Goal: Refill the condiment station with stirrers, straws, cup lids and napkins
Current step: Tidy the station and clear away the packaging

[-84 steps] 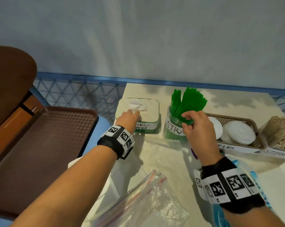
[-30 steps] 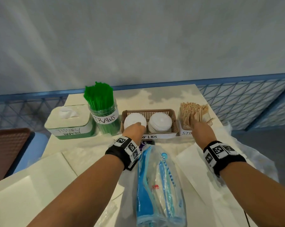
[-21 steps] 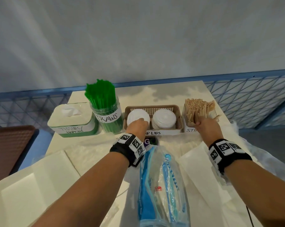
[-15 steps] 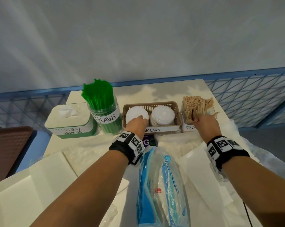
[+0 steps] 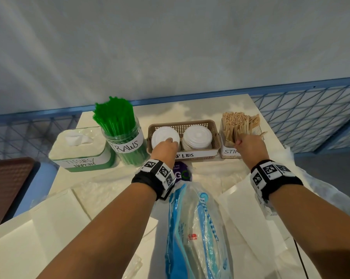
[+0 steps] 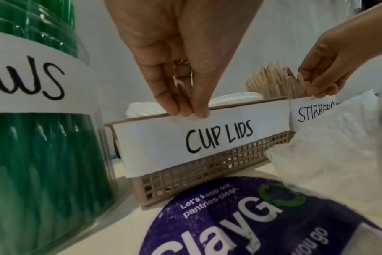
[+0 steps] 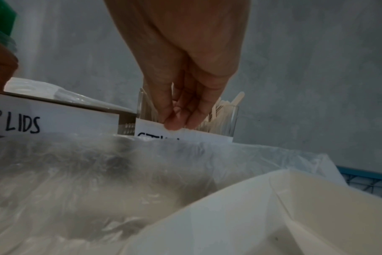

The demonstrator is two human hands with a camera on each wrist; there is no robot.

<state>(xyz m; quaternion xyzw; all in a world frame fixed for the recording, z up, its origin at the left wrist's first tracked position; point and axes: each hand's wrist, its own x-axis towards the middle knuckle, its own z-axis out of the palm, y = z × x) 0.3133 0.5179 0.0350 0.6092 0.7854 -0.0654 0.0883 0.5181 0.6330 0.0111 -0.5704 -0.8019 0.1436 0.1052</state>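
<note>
Both hands have shifted from the tissue box and straw jar to the right-hand containers. Left hand (image 6: pixel 175 57) fingertips (image 6: pixel 199 110), held straight and pressed together, touch the front rim of the tan plastic mesh basket (image 5: pixel 214 125) labelled CUP LIDS, which holds two stacks of white round cup lids (image 5: pixel 197 137). Right hand (image 5: pixel 250 147) fingertips (image 7: pixel 175 124) curl round the front edge of the clear container (image 7: pixel 232 120) of wooden stirrers (image 5: pixel 235 123). Green straws in a clear jar (image 5: pixel 117 119) stand left of the basket, beside the green-based tissue box (image 5: pixel 79 150) on the pale table (image 5: pixel 190 106).
</note>
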